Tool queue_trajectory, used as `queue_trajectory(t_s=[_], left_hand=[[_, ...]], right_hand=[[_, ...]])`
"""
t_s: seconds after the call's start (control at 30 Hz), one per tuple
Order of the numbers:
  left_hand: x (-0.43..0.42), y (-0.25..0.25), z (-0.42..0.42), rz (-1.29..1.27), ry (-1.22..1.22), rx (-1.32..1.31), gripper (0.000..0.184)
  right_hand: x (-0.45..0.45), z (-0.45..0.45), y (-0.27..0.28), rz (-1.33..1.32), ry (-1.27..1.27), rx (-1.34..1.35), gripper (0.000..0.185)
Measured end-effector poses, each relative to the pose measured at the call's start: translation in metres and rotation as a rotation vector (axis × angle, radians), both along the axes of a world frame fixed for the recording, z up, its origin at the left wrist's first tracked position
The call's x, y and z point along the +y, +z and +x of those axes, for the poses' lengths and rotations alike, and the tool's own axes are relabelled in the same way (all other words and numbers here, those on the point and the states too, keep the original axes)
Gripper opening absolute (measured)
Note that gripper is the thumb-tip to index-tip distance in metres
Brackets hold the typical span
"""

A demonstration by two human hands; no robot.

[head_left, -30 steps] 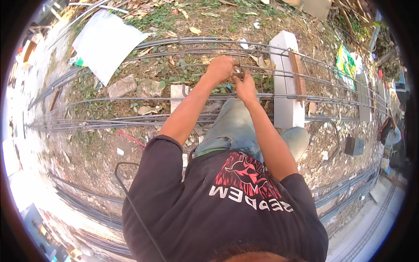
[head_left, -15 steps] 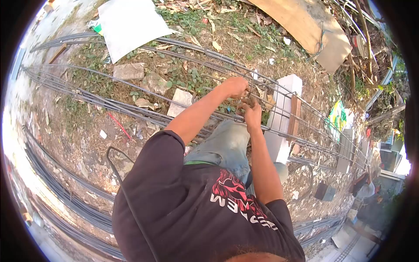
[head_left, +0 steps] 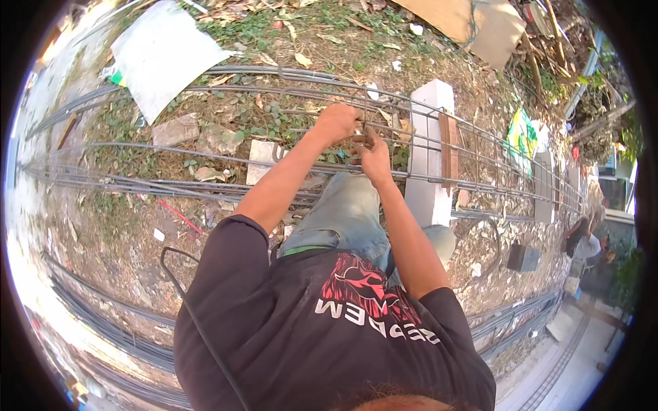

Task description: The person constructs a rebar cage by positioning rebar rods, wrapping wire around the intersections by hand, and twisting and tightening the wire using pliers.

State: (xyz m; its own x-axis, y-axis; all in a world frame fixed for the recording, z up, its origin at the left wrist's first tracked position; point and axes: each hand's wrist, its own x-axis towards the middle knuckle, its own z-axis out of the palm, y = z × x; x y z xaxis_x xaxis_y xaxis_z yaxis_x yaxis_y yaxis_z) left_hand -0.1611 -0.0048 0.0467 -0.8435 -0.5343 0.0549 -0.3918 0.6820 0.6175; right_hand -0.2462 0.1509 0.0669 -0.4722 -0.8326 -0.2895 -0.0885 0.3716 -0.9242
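My left hand (head_left: 337, 124) is closed in a pinch at a crossing bar of the long steel rebar cage (head_left: 466, 182). Just below and to its right, my right hand (head_left: 374, 159) has curled fingers close to the left fingertips, at the same crossing. Whatever is between the fingers of either hand is too small to make out. The cage lies across my view and runs off to the right, over a pale block (head_left: 428, 166) with a brown strip of wood (head_left: 449, 151) beside it. My bent knee in jeans (head_left: 336, 212) is right under the hands.
A white sheet (head_left: 164, 55) lies at upper left and a plywood board (head_left: 456, 20) at the top. Bundled rebars (head_left: 116, 329) stretch along the lower left. A dark block (head_left: 524, 257) sits at right. Another person (head_left: 586, 240) is at the far right.
My view has shifted, so the cage, block and hands appear further left and higher. Both hands stay at the same crossing; the right fingers now reach up more toward the left fingertips.
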Motion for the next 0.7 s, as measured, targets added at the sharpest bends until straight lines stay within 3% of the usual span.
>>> queue_trajectory(t_s=[0.13,0.27,0.37,0.4,0.47,0.57,0.67,0.7], left_hand=[[-0.003,0.017,0.002,0.068,-0.051,-0.044,0.027],[-0.004,0.0,-0.001,-0.06,-0.062,-0.032,0.028],[0.0,-0.007,0.001,-0.062,-0.057,-0.026,0.028],[0.002,-0.011,0.004,-0.111,-0.065,0.111,0.027],[0.009,0.012,0.007,-0.096,-0.019,-0.002,0.028],[0.004,0.016,0.017,-0.095,0.062,0.064,0.031],[-0.006,0.026,0.034,-0.141,0.109,-0.005,0.034],[-0.011,0.027,0.044,-0.176,0.118,-0.023,0.035]], right_hand=[[-0.003,-0.002,-0.007,-0.02,0.005,-0.02,0.07],[-0.002,0.006,-0.004,-0.023,-0.003,0.078,0.065],[-0.008,-0.002,-0.072,-0.056,-0.023,0.563,0.062],[-0.001,0.007,-0.042,-0.079,-0.054,0.512,0.062],[0.007,0.015,-0.018,-0.081,-0.115,0.351,0.064],[0.021,0.013,-0.008,0.027,-0.095,0.549,0.07],[0.083,-0.044,0.088,0.012,0.415,0.661,0.072],[0.102,-0.095,0.119,0.191,0.717,0.403,0.073]])
